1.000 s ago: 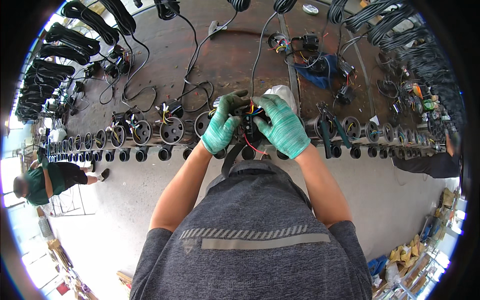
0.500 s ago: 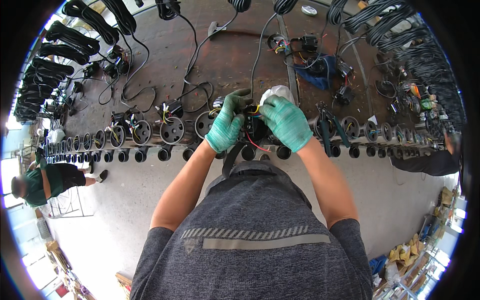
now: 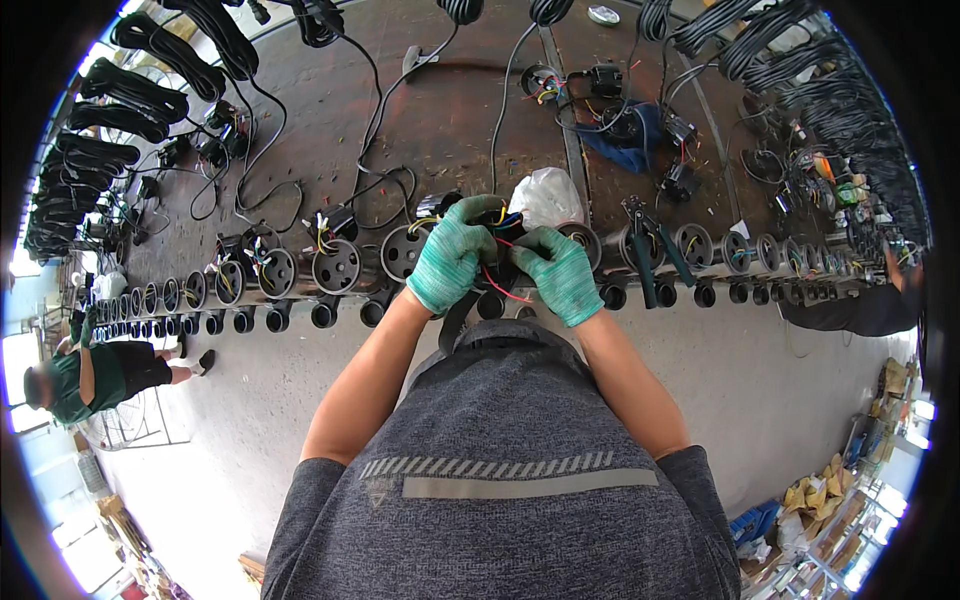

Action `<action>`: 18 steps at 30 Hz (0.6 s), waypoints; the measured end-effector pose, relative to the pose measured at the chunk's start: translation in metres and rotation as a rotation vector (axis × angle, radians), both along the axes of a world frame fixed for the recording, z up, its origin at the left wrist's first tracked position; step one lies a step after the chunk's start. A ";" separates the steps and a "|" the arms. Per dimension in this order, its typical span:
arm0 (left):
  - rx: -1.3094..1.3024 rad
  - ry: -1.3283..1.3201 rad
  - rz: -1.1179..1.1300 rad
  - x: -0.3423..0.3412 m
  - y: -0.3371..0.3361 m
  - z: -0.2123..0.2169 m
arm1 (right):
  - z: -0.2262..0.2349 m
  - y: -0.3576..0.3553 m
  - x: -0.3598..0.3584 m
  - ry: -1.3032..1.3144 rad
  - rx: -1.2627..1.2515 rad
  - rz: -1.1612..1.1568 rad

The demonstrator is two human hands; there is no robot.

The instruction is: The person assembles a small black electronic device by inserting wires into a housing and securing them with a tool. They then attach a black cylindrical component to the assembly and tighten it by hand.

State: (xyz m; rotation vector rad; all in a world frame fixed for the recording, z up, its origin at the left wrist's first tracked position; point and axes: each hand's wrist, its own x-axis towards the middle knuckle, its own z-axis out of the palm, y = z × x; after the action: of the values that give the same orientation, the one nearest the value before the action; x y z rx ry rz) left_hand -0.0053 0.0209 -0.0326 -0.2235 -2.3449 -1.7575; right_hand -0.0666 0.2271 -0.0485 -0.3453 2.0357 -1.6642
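Black wired part [image 3: 505, 262] sits between two gloved hands over the middle of the tabletop's near edge, a red wire [image 3: 508, 287] hanging from it toward the person. The left hand [image 3: 450, 258] curls snugly around its left side, holding it; the right hand [image 3: 562, 275] is bent narrow with its fingertips at the other side, though whether they pinch the part or a wire I cannot tell. Dark brown, scuffed and speckled with scraps, the tabletop [image 3: 460, 120] is crossed by seams. Round metal housings [image 3: 336, 264] line its near edge on both sides of the hands, while coiled black cables [image 3: 165, 55] crowd its far and left edges. A white plastic bag [image 3: 545, 198] lies just beyond the right hand; dark-handled pliers [image 3: 645, 262] lean across the near edge farther right, and a blue cloth [image 3: 632, 140] lies farther in. Below stretches a pale grey floor [image 3: 230, 420], with a person in dark green [image 3: 95, 380] well apart at left and brown packages [image 3: 815, 495] heaped at lower right.
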 end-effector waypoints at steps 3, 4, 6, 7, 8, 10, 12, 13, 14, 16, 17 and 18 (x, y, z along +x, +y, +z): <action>-0.221 0.102 -0.003 -0.005 -0.003 0.002 | 0.010 0.001 0.008 0.294 0.090 0.036; -0.257 0.103 -0.006 -0.007 -0.004 0.001 | 0.012 0.000 0.009 0.375 0.089 0.039; -0.320 0.087 -0.006 -0.006 -0.005 0.004 | 0.017 0.000 0.009 0.537 0.086 0.046; -0.347 0.070 -0.004 -0.005 -0.004 0.007 | 0.018 0.000 0.008 0.582 0.091 0.052; -0.373 0.053 -0.002 -0.003 -0.004 0.012 | 0.019 0.000 0.006 0.627 0.096 0.057; -0.335 -0.050 -0.018 -0.002 -0.001 0.019 | 0.022 0.000 0.003 0.692 0.107 0.075; -0.330 -0.082 -0.022 -0.003 -0.001 0.019 | 0.025 0.000 -0.001 0.731 0.124 0.097; -0.344 -0.063 -0.018 -0.004 -0.001 0.014 | 0.027 0.000 -0.003 0.735 0.139 0.103; -0.358 -0.043 -0.014 -0.005 -0.002 0.010 | 0.030 0.000 -0.005 0.738 0.155 0.108; -0.379 -0.017 0.015 -0.004 -0.002 0.007 | 0.035 0.003 -0.007 0.736 0.151 0.046; -0.389 -0.004 0.030 -0.003 -0.002 0.006 | 0.039 0.006 -0.008 0.730 0.135 -0.024; -0.394 -0.009 0.030 -0.002 -0.001 0.007 | 0.048 0.009 -0.006 0.753 0.129 -0.042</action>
State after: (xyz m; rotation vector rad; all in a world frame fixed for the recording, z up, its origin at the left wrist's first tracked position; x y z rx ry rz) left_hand -0.0076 0.0202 -0.0259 -0.2356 -2.6658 -1.2699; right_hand -0.0726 0.2359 -0.0007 -1.0096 2.6691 -1.5503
